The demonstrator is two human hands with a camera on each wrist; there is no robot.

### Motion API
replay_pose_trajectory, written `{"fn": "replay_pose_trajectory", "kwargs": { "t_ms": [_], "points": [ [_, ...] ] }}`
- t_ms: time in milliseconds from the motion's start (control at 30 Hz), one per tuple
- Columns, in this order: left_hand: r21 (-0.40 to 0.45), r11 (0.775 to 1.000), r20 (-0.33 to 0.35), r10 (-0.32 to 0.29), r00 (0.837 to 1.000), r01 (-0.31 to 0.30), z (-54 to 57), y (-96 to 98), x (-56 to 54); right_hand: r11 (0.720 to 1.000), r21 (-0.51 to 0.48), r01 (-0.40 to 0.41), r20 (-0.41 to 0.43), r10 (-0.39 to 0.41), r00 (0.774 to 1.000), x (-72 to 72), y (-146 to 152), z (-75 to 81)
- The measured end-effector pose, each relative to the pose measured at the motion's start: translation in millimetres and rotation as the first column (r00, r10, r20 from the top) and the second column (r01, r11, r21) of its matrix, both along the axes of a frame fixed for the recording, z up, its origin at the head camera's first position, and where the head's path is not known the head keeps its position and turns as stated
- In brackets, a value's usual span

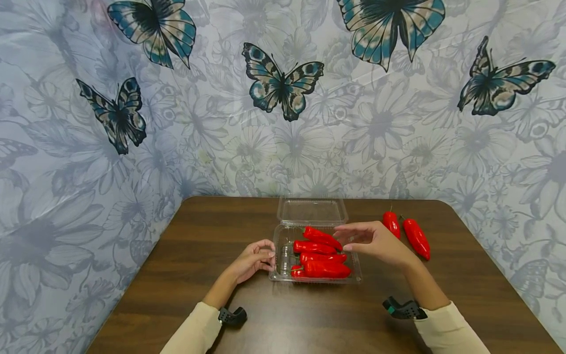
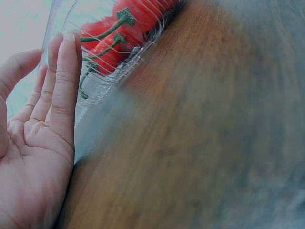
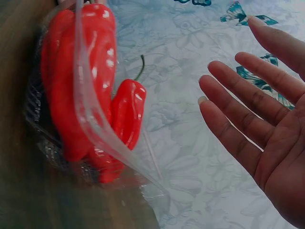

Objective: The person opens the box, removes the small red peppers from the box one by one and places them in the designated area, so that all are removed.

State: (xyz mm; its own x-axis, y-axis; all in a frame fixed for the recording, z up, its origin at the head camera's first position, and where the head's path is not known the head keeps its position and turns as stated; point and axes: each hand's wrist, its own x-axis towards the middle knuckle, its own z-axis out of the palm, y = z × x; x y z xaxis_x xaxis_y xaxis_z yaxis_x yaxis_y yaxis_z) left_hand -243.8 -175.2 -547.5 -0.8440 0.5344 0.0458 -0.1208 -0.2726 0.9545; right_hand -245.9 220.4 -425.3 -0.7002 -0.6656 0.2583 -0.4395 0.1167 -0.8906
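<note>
A clear plastic clamshell box stands on the table with its lid folded back. Several red peppers lie in it side by side, green stems toward the left. My left hand is at the box's left wall, fingertips right at the rim; the left wrist view shows its fingers fairly straight beside the clear plastic. Over the box's right side hovers my right hand, near the rearmost pepper. In the right wrist view its fingers are spread and hold nothing.
Two more red peppers, one nearer and one farther, lie on the brown wooden table behind the right hand. A wall covering with butterflies rises directly behind the table's far edge.
</note>
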Motion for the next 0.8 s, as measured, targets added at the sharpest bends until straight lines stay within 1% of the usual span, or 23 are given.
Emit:
{"fn": "replay_pose_trajectory", "kwargs": {
  "t_ms": [233,467,700,800],
  "points": [
    [-0.009,1.0,0.012,0.018,1.0,-0.018,4.1,0.9,-0.2,0.998,0.05,-0.044,0.022,0.043,0.999,-1.2,-10,-8.5],
    [-0.01,1.0,-0.005,0.006,1.0,-0.006,3.4,0.7,-4.1,0.995,0.058,-0.086,0.063,0.083,0.995,-2.9,-20,-17.8],
    [-0.013,1.0,0.01,0.01,1.0,-0.01,2.9,0.9,-0.6,0.99,0.111,-0.084,0.067,0.076,0.995,0.1,-31,-29.8],
    [-0.016,1.0,0.006,0.011,1.0,-0.011,2.9,1.6,0.0,0.989,0.121,-0.08,0.07,0.072,0.995,1.1,-34,-34.1]
  ]
}}
